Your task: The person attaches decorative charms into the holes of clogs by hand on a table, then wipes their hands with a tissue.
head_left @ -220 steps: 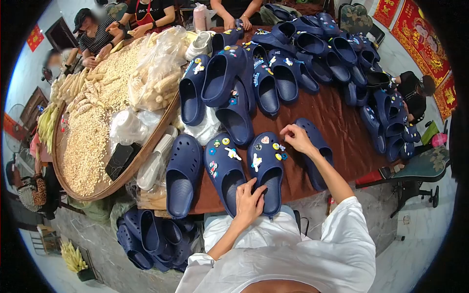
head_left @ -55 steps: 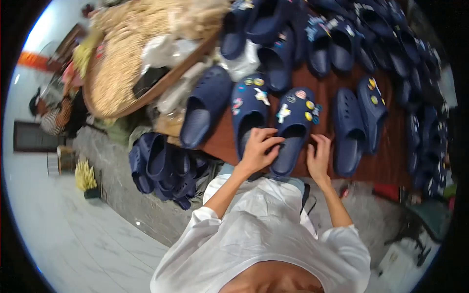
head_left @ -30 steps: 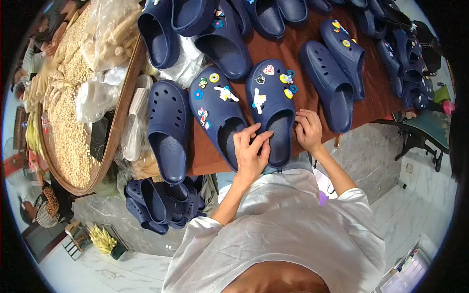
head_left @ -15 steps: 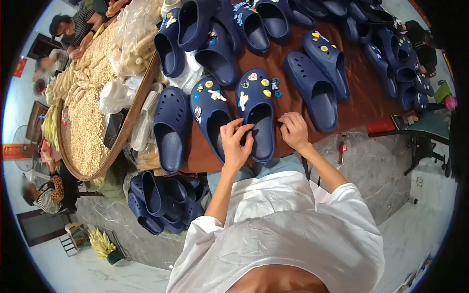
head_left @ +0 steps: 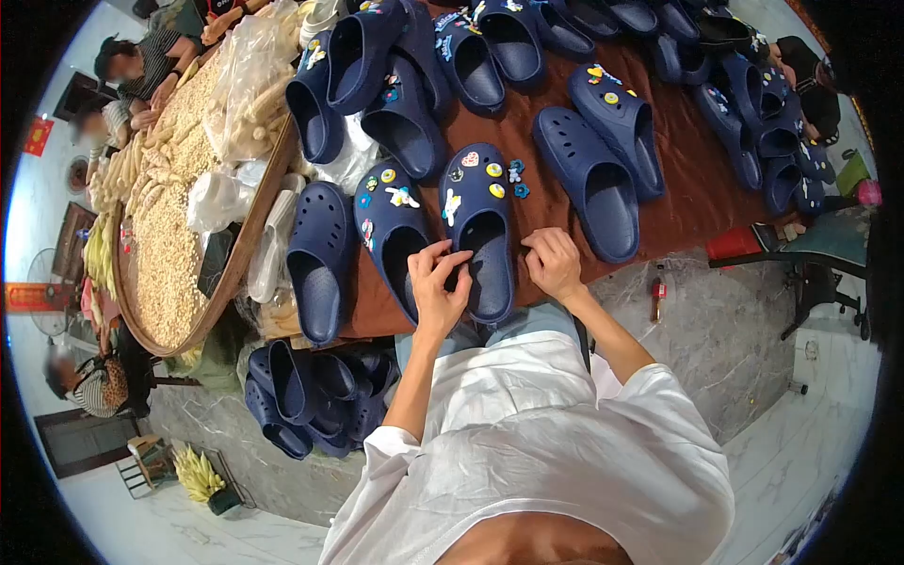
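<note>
A navy clog with colourful charms on its toe lies before me, heel toward my body. My left hand is at its left rim, thumb and index finger curled against the edge. Just right of the clog, over the brown cloth, is my right hand, its fingers bent together in a pinch; anything between the tips is too small to make out. Loose blue flower charms lie beside the toe. To the left sits a second decorated clog, its heel partly covered by my left hand. Farther left is a plain clog.
A brown cloth covers the table, with many navy clogs at the back and right. A tray of pale kernels stands left, near other people. More clogs are piled below the table; a bottle is on the floor.
The view has shifted, so the table's contents appear slightly lower and to the left. Both hands keep nearly the same pose beside the same clog.
</note>
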### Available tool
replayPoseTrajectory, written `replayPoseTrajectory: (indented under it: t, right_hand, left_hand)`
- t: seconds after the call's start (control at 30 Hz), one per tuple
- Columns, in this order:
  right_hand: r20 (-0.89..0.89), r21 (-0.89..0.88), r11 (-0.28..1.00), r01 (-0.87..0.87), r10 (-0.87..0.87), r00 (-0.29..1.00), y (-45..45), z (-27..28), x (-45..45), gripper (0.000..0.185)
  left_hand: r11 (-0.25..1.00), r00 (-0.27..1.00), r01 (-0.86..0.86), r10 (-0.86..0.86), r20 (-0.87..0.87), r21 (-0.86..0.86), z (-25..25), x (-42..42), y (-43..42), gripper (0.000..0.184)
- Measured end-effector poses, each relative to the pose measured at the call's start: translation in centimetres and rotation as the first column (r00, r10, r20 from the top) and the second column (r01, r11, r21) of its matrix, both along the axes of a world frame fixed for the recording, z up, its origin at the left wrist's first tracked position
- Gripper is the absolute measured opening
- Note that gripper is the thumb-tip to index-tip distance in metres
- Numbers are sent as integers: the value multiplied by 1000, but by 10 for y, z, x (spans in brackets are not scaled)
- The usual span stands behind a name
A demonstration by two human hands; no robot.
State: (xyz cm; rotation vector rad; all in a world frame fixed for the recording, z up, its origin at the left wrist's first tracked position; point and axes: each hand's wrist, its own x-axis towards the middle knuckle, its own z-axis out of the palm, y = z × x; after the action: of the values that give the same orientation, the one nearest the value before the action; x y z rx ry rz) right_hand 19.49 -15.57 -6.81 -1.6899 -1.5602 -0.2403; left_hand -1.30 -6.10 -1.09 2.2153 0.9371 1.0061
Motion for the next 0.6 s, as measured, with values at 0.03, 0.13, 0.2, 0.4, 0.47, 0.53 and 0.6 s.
replayPoseTrajectory:
  t: [0.03, 0.13, 0.2, 0.4, 0.47, 0.53, 0.6]
  right_hand:
    - [-3, 2, 1000, -6, 6, 1000, 0, -1, -1, 14]
    - [-16, -2, 1000, 10, -10, 1000, -1, 2, -2, 14]
    - [-89, -81, 997, 16, -23, 996, -1, 6, -2, 13]
    - [-201, -149, 989, 16, -46, 978, 21, 27, 16, 31]
    - [-141, -141, 990, 25, -45, 989, 42, 28, 31, 38]
    - [-81, -124, 992, 15, -25, 996, 64, 25, 46, 45]
    - [31, -177, 984, 36, -31, 999, 81, 12, 50, 49]
  left_hand:
    - [1000, 1000, -6, 6, -3, 2, 1, 0, -1, 23]
    - [1000, 1000, -5, 5, 3, -11, 2, 0, -2, 23]
    - [1000, 1000, -7, 7, -6, -6, 4, 1, -3, 24]
    - [994, 999, -41, 44, -28, 101, 22, 5, -20, 26]
    - [1000, 999, -2, 1, 38, 20, 25, 14, -32, 27]
    - [994, 992, 53, -41, 120, -100, 22, 29, -40, 30]
    - [981, 989, 104, -85, 120, -163, 17, 41, -43, 45]
